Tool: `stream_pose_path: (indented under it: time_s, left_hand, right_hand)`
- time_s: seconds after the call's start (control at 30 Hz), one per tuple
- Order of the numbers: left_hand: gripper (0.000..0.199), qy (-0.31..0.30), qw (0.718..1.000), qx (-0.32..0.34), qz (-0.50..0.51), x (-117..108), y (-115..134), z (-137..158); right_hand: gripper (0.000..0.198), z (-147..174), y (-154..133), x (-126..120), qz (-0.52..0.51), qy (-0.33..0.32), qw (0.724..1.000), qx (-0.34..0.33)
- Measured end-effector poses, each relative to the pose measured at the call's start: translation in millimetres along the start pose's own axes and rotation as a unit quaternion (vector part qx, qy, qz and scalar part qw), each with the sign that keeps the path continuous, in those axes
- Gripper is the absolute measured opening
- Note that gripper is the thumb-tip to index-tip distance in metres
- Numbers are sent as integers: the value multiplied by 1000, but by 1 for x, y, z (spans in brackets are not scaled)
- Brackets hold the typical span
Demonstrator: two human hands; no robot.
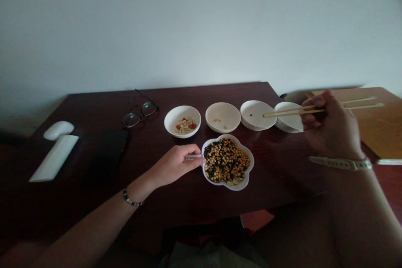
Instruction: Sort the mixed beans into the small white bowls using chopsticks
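Pale wall (pixel 201 29) is rising behind the dark table (pixel 194 96), where four bowls are standing in a row, probably so that each one is staying reachable. The leftmost bowl (pixel 171 117) is holding pale slices (pixel 186 124) with some red pieces (pixel 192 126), the second bowl (pixel 221 113) is containing a few light bits (pixel 225 127), and the third bowl (pixel 256 109) is showing one small black piece (pixel 251 115). The fourth bowl (pixel 290 126) is hiding partly behind the right hand (pixel 334 127). Nearer to the person, the flower-shaped dish (pixel 252 161) is carrying black and yellow beans (pixel 226 157). The left hand (pixel 171 165) is pinching its handle (pixel 192 157) between thumb and fingers, perhaps for preventing it from sliding. The right hand is gripping two chopsticks (pixel 295 113) far behind their tips, which are almost meeting over the third bowl; whether something is sitting between them, I cannot tell. Glasses (pixel 149 108) are lying at the left, apparently where they are not disturbing.
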State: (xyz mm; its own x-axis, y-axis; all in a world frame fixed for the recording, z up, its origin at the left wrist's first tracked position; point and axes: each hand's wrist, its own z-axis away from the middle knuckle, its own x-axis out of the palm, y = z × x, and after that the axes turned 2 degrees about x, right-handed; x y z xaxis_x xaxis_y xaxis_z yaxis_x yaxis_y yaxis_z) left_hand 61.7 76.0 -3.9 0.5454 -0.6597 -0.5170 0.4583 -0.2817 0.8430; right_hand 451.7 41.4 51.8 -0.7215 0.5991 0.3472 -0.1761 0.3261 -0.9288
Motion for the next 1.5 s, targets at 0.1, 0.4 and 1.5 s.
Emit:
stream_pose_path:
  time_s: [0.1,0.4,1.5]
  left_hand:
    - [40,-3,1000,-5,-6,2,1,-1]
    - [40,-6,999,-3,-33,1,4,-5]
    - [34,-10,1000,-3,-4,-4,10,1]
  right_hand:
    - [35,-17,-6,-20,-13,53,998,-27]
    - [34,-49,-3,-88,190,126,961,-155]
    - [51,67,38,30,242,-275,929,54]
